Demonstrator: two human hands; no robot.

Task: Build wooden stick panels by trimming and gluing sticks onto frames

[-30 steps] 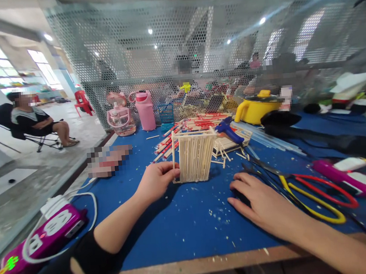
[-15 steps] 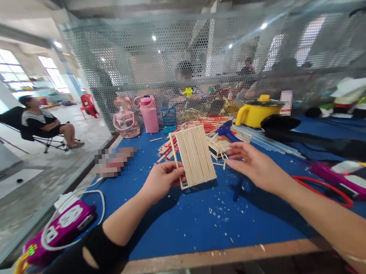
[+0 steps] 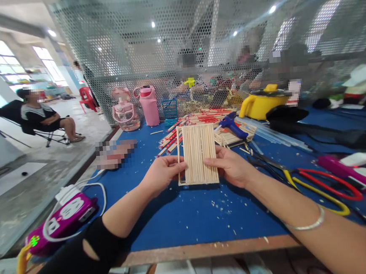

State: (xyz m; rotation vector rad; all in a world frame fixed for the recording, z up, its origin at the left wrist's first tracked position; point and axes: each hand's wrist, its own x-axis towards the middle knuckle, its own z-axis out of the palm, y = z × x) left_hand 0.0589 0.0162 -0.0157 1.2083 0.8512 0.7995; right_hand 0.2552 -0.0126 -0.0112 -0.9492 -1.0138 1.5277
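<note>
Between my hands is a panel of pale wooden sticks (image 3: pixel 198 154), set side by side in a thin frame with a gap along its left side. My left hand (image 3: pixel 163 172) pinches the panel's left edge, thumb in front. On the right edge, my right hand (image 3: pixel 236 164) grips it the same way, with the thumb on the sticks and the fingers behind. Beyond the panel lie a blue glue gun (image 3: pixel 234 126) and a pile of sticks with red wrappers (image 3: pixel 206 117). Other stick frames (image 3: pixel 229 136) lie partly under the glue gun.
Scissors with red and yellow handles (image 3: pixel 320 185) lie right of my right forearm. Purple power strips (image 3: pixel 65 218) sit at both sides. A pink bottle (image 3: pixel 149 106), a yellow pot (image 3: pixel 259 105) and a perforated metal screen (image 3: pixel 151 59) stand behind. A seated person (image 3: pixel 48 114) is at far left.
My right hand has moved left from beside the loose sticks and taken hold of the panel's right edge. The panel is now straighter, facing me. The scissors have come into view.
</note>
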